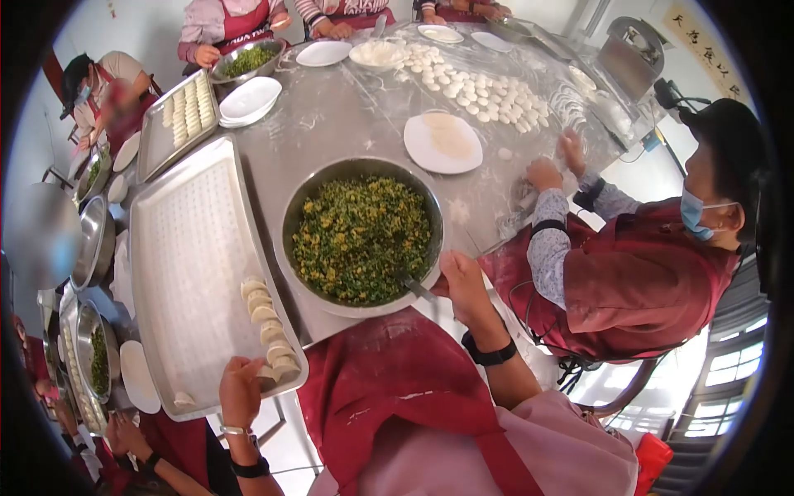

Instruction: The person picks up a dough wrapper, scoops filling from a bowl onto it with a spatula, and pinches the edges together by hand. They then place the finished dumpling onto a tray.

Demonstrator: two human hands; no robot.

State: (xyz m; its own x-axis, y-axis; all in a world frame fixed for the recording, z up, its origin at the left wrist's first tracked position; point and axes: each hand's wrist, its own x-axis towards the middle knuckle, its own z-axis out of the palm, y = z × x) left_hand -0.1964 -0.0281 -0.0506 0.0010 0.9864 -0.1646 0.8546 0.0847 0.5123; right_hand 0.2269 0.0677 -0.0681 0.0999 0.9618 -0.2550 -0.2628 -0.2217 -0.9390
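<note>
My right hand (467, 289) is closed at the near right rim of a large steel bowl (285, 273). It grips a flat metal handle (418, 288) whose far end is sunk in chopped green and yellow filling (360, 236), so the tool's kind is hidden. At the near edge of a perforated metal tray (194, 248), my left hand (241, 388) has its fingers pinched on a pale dumpling (269, 374), partly covered by the fingertips. A row of folded dumplings (263, 312) lies along the tray's right side, just above that hand.
A white plate with wrappers (443, 142) stands beyond the bowl; many dough pieces (475, 91) cover the floury table behind it. A co-worker (637, 248) sits at right, hands over the table. Another tray of dumplings (186, 112) lies at far left. Other people surround the table.
</note>
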